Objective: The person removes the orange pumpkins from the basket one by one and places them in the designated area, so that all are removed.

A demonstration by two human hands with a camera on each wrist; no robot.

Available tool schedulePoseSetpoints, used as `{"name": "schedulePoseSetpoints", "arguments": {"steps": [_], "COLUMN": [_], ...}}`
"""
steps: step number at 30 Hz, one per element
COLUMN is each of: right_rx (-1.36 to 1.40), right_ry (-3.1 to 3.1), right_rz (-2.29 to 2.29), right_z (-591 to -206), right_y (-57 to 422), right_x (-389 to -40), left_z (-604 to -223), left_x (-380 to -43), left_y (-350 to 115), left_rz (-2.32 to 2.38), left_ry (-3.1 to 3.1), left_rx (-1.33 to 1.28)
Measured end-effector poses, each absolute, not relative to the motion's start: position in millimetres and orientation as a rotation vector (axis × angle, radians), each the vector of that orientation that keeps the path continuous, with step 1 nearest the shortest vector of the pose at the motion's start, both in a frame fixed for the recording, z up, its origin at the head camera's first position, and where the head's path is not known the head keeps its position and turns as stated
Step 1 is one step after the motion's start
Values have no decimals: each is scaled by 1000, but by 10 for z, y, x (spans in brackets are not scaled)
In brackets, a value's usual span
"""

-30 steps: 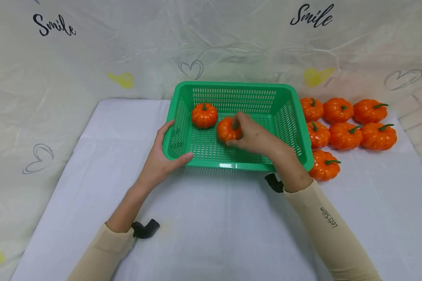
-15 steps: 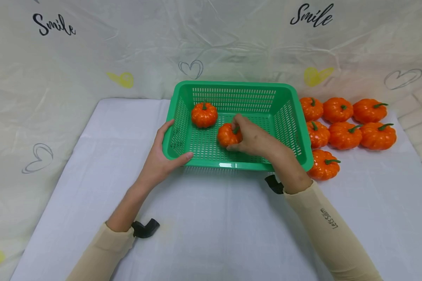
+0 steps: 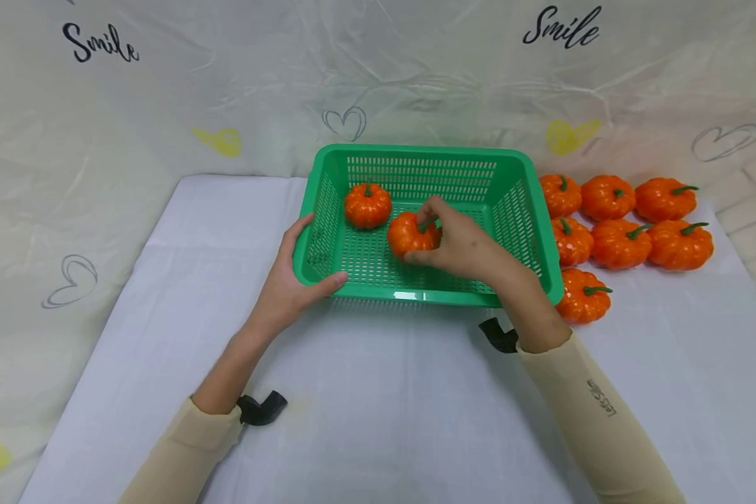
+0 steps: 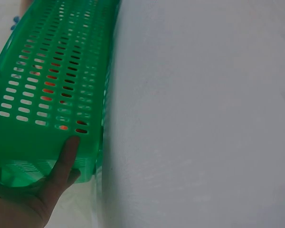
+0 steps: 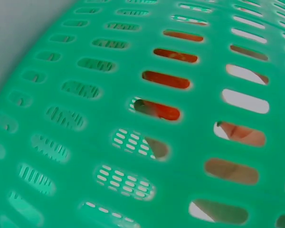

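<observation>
A green plastic basket (image 3: 409, 297) with slotted walls stands at the back of the table. My left hand (image 3: 283, 290) holds its left front corner; in the left wrist view the thumb (image 4: 66, 161) presses on the front wall. One small glossy orange pumpkin (image 3: 367, 207) with a green stem sits inside at the back left. Right of it, my right hand (image 3: 456, 241) reaches over the front rim and grips a second orange pumpkin (image 3: 409, 236) between thumb and fingers, close over the basket floor. Through the slots in the right wrist view, bits of orange pumpkin (image 5: 166, 80) show.
Several more orange pumpkins (image 3: 620, 243) lie in rows against the basket's right side, the front one (image 3: 584, 297) standing alone. A white cloth (image 3: 378, 399) covers the table. Behind it hangs a pale printed sheet (image 3: 416, 77).
My right hand moves the second pumpkin a little towards me, then back away and slightly up. The left hand stays on the basket, and the other pumpkins keep their places.
</observation>
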State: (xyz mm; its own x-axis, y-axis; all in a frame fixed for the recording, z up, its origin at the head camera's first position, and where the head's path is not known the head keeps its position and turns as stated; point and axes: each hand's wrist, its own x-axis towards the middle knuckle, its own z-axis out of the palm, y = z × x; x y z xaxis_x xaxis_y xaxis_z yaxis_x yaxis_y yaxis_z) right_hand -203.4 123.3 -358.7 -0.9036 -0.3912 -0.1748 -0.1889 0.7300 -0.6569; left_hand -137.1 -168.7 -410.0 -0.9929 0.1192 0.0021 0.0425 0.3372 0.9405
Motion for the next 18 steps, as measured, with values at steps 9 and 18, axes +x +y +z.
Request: {"name": "schedulePoseSetpoints", "arguments": {"steps": [9,18], "right_rx": [-455,-500], "right_ry": [2641,2682], "right_rz": [-1009,-1033], "right_z": [-3568,-3562], "right_y": [1267,1336], "right_x": [-1986,-1950], "left_z": [-4099,-4102], "left_x": [-1367,-1369], "left_y": [-1687,-1683], "left_rz": [1769,1768], "left_ry": [2507,2504], "left_rx": [147,140]}}
